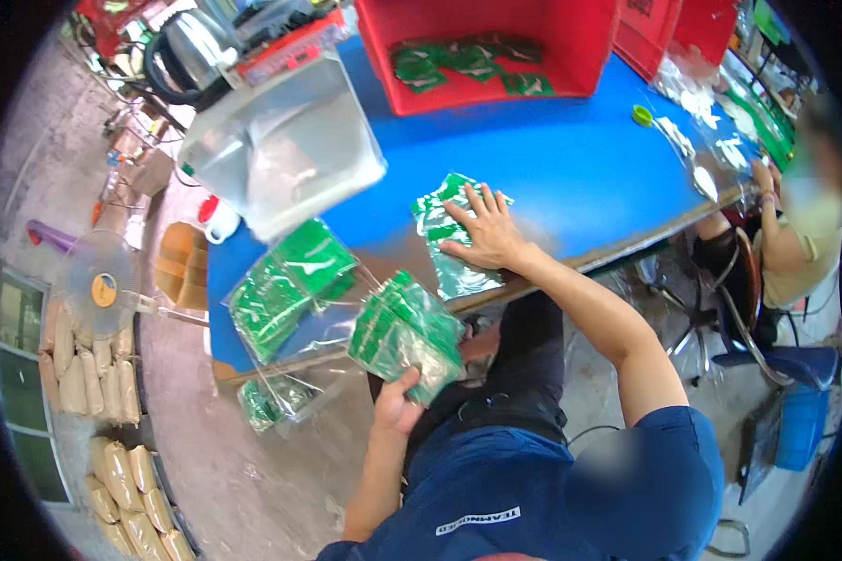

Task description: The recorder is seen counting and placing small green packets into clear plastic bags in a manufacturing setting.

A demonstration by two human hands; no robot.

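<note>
My left hand point(400, 402) grips a small stack of green-and-clear plastic pouches point(407, 327), thumb on top, held just off the table's front edge. My right hand point(485, 230) lies flat, fingers spread, on another green-and-clear pouch point(435, 224) on the blue table point(533, 159). Left of the held stack, more green pouches point(295, 271) rest inside a large clear bag at the table's edge. Part of that clear bag hangs over the edge, with some green packets point(262, 402) low in it.
A red bin point(496, 93) with green pouches stands at the back. To the left are a clear plastic tray point(281, 150), a white-and-red mug point(220, 220), a kettle point(192, 51) and a fan point(103, 288). Another person point(805, 224) sits at the right, near white spoon-like pieces point(706, 182).
</note>
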